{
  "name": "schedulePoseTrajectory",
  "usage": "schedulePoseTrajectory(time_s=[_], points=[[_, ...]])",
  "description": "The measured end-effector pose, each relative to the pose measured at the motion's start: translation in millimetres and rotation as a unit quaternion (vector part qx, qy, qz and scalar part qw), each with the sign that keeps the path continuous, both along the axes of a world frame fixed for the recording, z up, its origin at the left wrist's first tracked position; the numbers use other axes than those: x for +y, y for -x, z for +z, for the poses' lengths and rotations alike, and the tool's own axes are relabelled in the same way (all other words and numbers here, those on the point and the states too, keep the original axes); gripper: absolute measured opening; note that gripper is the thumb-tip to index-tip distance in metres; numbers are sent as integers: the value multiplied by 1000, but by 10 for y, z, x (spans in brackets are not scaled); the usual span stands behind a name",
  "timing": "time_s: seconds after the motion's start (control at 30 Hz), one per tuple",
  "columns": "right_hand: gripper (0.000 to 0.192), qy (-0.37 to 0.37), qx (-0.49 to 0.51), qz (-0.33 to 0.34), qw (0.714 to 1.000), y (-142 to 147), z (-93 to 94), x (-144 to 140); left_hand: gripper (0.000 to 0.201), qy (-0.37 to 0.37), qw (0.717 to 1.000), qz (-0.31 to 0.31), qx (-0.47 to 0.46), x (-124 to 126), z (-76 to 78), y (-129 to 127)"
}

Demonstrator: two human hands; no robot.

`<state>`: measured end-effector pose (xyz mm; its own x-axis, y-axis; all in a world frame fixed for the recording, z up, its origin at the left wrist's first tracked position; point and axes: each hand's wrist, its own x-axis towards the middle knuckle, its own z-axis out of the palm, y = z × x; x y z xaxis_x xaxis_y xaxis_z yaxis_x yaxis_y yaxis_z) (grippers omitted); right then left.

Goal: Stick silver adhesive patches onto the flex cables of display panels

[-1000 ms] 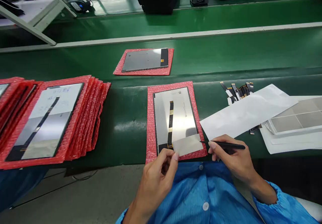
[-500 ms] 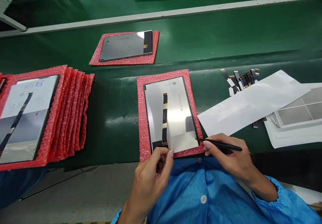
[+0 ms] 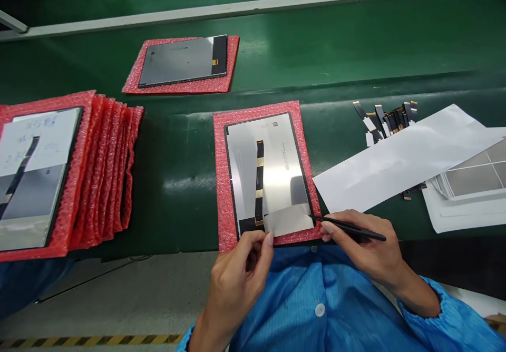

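At the panel's (image 3: pixel 269 170) near edge, a grey film (image 3: pixel 288 220) is lying crosswise, between both hands. Left hand (image 3: pixel 241 275) is pinching its left end; right hand (image 3: pixel 366 249) is gripping tweezers (image 3: pixel 348 228), tip touching its right end.

A stack of red bubble-wrap sheets (image 3: pixel 98 167) carrying a display panel is lying at the left on the green conveyor belt (image 3: pixel 356 46). Another dark panel on red wrap (image 3: pixel 182 63) is sitting farther back. Loose flex cables (image 3: pixel 389 117) and white paper sheets (image 3: pixel 403 157) are resting at the right.
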<state>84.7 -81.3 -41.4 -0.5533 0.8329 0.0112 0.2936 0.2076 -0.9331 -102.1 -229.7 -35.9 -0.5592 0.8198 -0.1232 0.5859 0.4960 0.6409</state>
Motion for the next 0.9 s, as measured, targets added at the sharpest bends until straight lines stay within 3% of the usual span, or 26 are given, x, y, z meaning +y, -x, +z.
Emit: schedulePoseTrajectory(time_s=[0.17, 0.27, 0.9], points=[[20, -20, 15, 1, 1000, -3, -7, -1, 10, -100, 992, -41, 72, 51, 17, 11], [20, -37, 11, 0, 999, -12, -21, -5, 10, -124, 985, -62, 101, 79, 19, 30], [22, -70, -5, 11, 997, -28, -30, -9, 11, -139, 980, -73, 118, 74, -20, 38]])
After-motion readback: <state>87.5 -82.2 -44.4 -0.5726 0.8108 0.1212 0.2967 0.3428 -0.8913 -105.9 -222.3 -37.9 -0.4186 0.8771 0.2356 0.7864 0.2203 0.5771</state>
